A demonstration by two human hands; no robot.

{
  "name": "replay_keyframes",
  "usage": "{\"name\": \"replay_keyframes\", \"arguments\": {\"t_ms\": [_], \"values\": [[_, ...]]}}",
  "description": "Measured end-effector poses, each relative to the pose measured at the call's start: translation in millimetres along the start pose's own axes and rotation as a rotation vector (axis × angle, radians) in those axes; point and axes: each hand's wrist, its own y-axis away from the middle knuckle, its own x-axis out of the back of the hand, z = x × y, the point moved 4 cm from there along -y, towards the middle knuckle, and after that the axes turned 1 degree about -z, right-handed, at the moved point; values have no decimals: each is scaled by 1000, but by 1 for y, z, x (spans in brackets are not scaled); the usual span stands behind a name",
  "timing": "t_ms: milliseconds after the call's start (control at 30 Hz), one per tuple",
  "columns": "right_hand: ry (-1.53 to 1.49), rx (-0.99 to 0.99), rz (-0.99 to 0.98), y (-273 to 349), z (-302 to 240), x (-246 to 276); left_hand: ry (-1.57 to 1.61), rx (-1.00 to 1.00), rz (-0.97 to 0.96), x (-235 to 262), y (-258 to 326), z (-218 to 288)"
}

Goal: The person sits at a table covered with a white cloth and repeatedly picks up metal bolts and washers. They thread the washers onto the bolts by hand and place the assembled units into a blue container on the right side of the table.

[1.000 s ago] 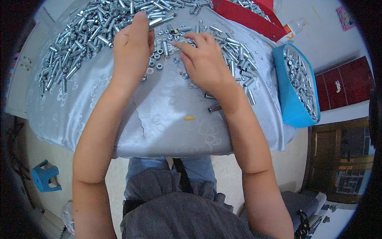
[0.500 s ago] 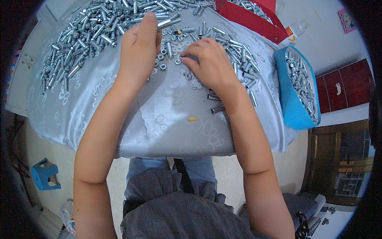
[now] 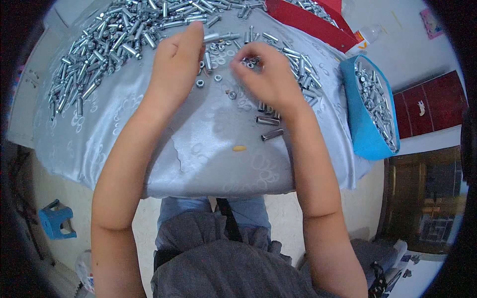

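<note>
My left hand [image 3: 180, 57] is closed, thumb on top, around a silver anchor bolt [image 3: 222, 37] whose end sticks out to the right. My right hand [image 3: 266, 72] curls just beside it, thumb and forefinger tips together; whether a small part sits between them is too small to make out. Between the hands lie loose washers [image 3: 221, 58], several nuts [image 3: 218, 78] and an upright-lying metal sleeve [image 3: 208, 61]. Nearer to me, short metal sleeves [image 3: 272, 134] rest beside my right wrist.
A big heap of anchor bolts [image 3: 119, 42] covers the table's far left. More bolts fill a blue box [image 3: 352, 107] at the right and a red box [image 3: 310, 26] behind. A bottle [image 3: 365, 38] stands past the red box. A yellow piece [image 3: 239, 148] lies on the silver tablecloth [image 3: 208, 171].
My right hand has lifted slightly from among the nuts and its fingertips have come together. My left hand has shifted a little to the right, and the bolt in it now points more level.
</note>
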Motion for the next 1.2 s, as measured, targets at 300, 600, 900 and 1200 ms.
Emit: {"name": "replay_keyframes", "arguments": {"t_ms": [300,600,900,1200], "values": [[-931,-405,20,0,0,17,25,93,-231,-13,6,0],[-1144,-471,-66,2,1,15,121,180,-208,-15,7,-2],[-1195,-467,-132,3,-2,11,193,207,-233,-16,10,-2],[-720,-251,123,3,-17,20,347,304,-315,-18,9,0]]}}
